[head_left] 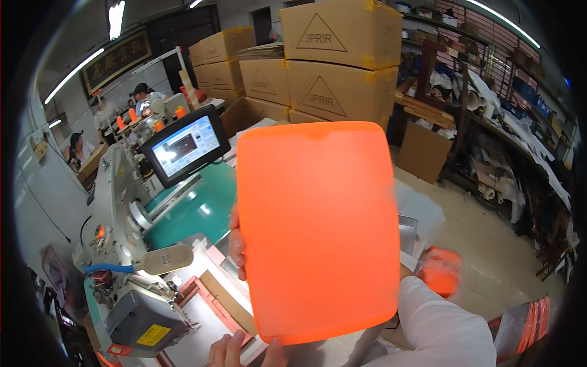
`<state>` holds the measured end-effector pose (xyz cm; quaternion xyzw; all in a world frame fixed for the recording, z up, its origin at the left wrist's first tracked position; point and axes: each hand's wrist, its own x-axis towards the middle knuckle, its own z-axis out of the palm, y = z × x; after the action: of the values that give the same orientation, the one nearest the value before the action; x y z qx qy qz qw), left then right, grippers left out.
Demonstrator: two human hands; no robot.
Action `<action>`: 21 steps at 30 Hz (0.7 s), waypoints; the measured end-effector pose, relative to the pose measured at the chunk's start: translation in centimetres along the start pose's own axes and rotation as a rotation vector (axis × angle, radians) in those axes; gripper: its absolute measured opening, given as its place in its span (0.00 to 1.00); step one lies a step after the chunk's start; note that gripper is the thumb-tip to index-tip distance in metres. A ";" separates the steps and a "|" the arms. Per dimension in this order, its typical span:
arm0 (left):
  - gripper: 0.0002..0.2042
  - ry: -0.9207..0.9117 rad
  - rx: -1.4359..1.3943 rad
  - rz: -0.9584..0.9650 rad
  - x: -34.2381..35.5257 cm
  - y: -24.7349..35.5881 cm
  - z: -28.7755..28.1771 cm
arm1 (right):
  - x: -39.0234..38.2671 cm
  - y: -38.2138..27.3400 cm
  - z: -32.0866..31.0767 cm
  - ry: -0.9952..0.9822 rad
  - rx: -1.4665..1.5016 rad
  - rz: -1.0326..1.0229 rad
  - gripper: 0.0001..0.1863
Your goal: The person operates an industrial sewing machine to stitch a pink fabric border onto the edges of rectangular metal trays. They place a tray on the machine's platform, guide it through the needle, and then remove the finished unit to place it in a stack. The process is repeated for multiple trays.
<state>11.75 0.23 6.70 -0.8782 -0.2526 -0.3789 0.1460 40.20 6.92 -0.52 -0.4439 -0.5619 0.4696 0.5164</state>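
Note:
A large bright orange panel (321,232) with rounded corners and a small notch at its top edge stands upright in front of me. My right hand (237,248) grips it from behind, with fingertips showing at its left edge. The white-sleeved right arm passes behind the panel, which hides most of that hand. My left hand (247,352) is at the lower left corner, fingers apart, its thumb at the panel's bottom edge. Below and left lies a pink-red frame (215,304) on the bed of a sewing machine (147,315).
A screen (186,147) stands above a green work surface (202,205) at left. Stacked cartons (342,92) rise behind. An orange bundle in clear plastic (439,272) lies right of my arm. Loaded shelves (507,140) line the right side. Other people (143,95) sit far left.

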 end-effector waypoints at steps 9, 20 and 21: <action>0.31 -0.090 -0.315 -0.188 -0.4 0.6 -0.6 | 3.8 -4.4 6.4 -0.184 0.097 -0.115 0.16; 0.29 0.070 -0.844 -0.756 -4.0 -0.2 -5.6 | 1.6 -11.8 6.3 0.069 0.197 -0.380 0.17; 0.29 0.172 -0.802 -0.902 -4.2 -0.2 -6.8 | 2.5 -12.1 6.3 0.116 0.203 -0.366 0.19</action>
<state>5.14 -4.08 8.17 -0.6372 -0.4246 -0.5388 -0.3513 33.55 6.91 11.63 -0.3063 -0.5526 0.3957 0.6665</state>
